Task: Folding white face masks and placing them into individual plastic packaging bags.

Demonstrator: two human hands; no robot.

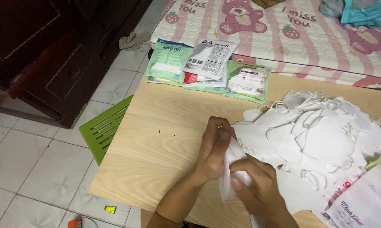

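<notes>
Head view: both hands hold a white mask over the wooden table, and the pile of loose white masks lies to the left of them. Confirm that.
Wrong side. In the head view the pile of loose white masks lies to the right of the hands. The rest stands: left hand and right hand hold a white mask over the wooden table.

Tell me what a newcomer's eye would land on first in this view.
First, the two hands at bottom centre, the left hand and right hand, both gripping one folded white mask over the wooden table. Next, the big heap of white masks on the table's right side. Then the sealed mask packets at its far edge.
</notes>
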